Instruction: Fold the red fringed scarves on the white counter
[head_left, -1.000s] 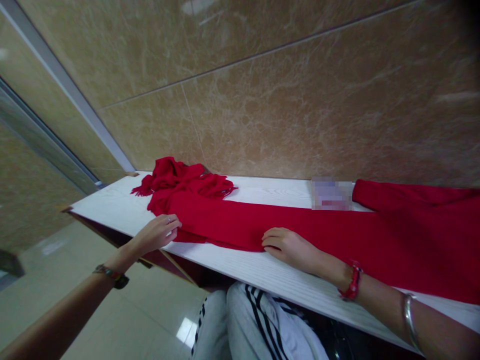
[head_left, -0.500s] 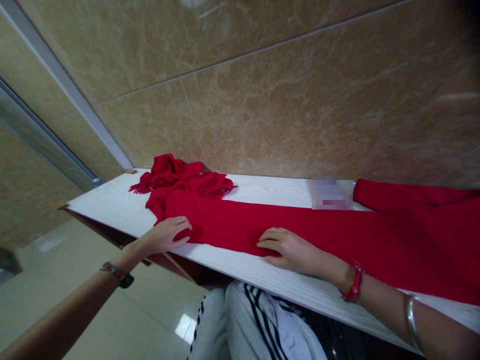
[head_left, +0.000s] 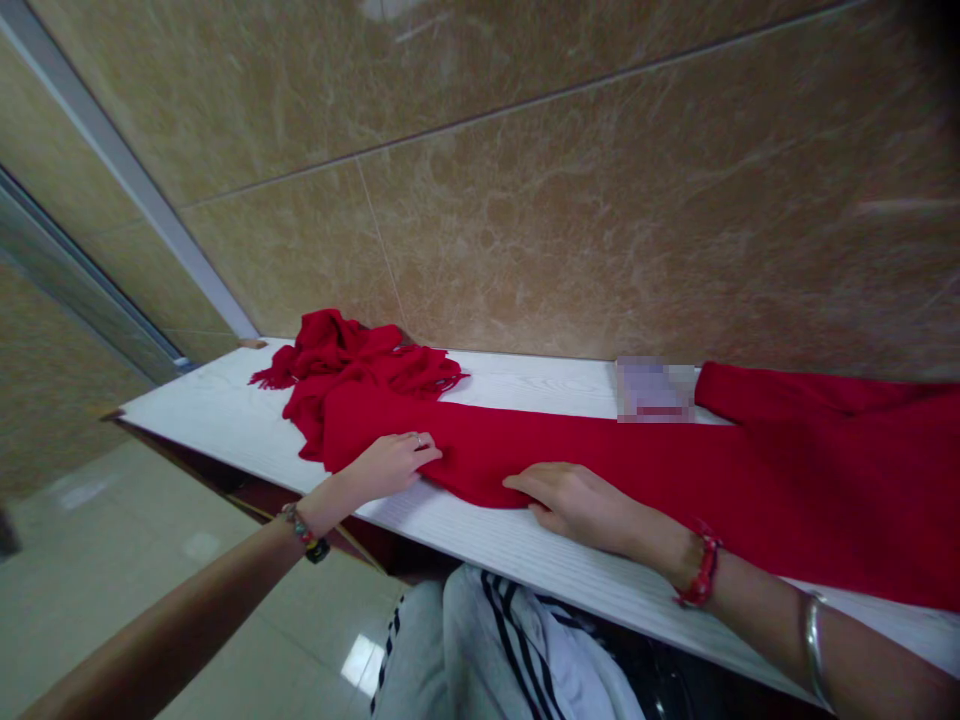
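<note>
Tabletop point(head_left: 214, 402), red cloth point(head_left: 637, 455) seemingly under hands point(head_left: 577, 500)

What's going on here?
A person has both hands on a long red cloth spread along a white tabletop. The left hand and right hand are at its near edge, a little apart; whether either has a firm grip is unclear. Bunched, fringed red fabric lies toward the left end, by the wall.
</note>
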